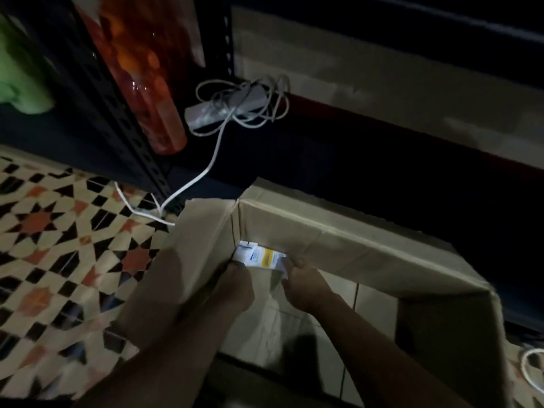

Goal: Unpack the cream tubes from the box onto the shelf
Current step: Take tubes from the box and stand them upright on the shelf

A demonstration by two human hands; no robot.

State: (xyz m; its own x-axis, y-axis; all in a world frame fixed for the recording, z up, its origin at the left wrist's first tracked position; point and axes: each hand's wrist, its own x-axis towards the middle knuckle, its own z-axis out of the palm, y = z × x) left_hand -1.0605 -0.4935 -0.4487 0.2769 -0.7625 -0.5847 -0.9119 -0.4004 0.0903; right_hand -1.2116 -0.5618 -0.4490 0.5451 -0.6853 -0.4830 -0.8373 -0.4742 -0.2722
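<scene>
An open brown cardboard box (338, 234) stands on the floor below me. In its far left corner lie white cream tube packs (260, 256) with blue and yellow print. Both my hands reach down into that corner. My left hand (235, 285) grips the left end of the packs. My right hand (306, 282) pinches their right end, fingers curled over the edge. The scene is dim and the fingertips are partly hidden by the packs.
A dark metal shelf upright (129, 134) stands to the left, with an orange plastic bag (147, 78) and a green item (20, 75) on the rack. A white power strip with coiled cable (235, 104) lies behind. Patterned tile floor (59, 245) spreads left.
</scene>
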